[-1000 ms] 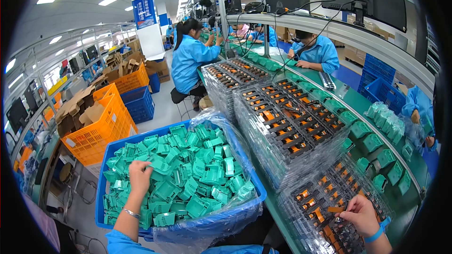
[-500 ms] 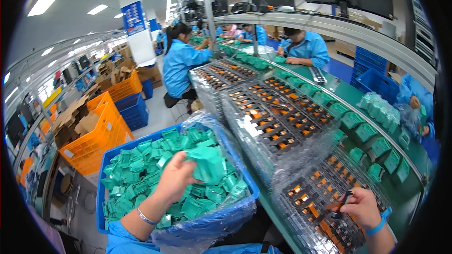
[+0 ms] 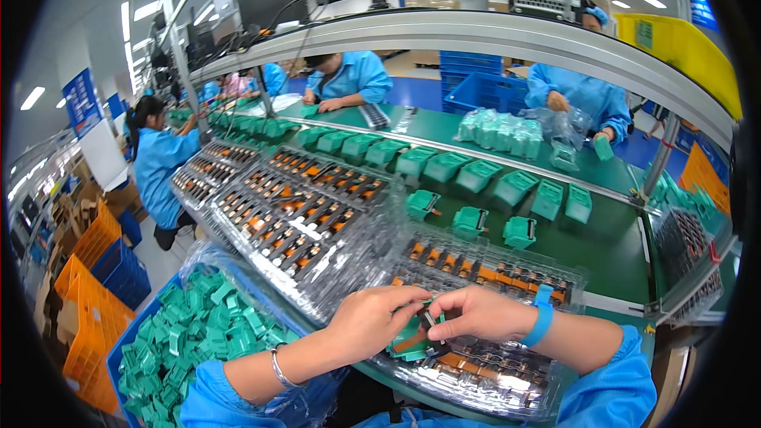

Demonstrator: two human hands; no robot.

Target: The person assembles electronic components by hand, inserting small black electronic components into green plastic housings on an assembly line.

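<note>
My left hand (image 3: 372, 319) is closed on a green plastic housing (image 3: 407, 349), low in front of me. My right hand (image 3: 482, 313) meets it there, thumb and finger pinching a small black part with an orange strip (image 3: 432, 322) against the housing. Whether the part sits inside the housing is hidden by my fingers. Under both hands lies a clear plastic tray (image 3: 577, 279) of black-and-orange parts. At lower left stands a blue crate (image 3: 143, 319) full of green housings (image 3: 206, 309).
Stacked clear trays (image 3: 293, 214) stand to the left. Beyond, a green conveyor belt (image 3: 602, 257) carries rows of green housings (image 3: 476, 176). A metal rail (image 3: 476, 28) crosses above. Several people in blue work along the line; one across (image 3: 579, 91) handles bagged housings (image 3: 499, 133).
My view has turned right. My left hand has carried the green housing from above the crate to the tray, and my right hand has brought the black-and-orange part to it.
</note>
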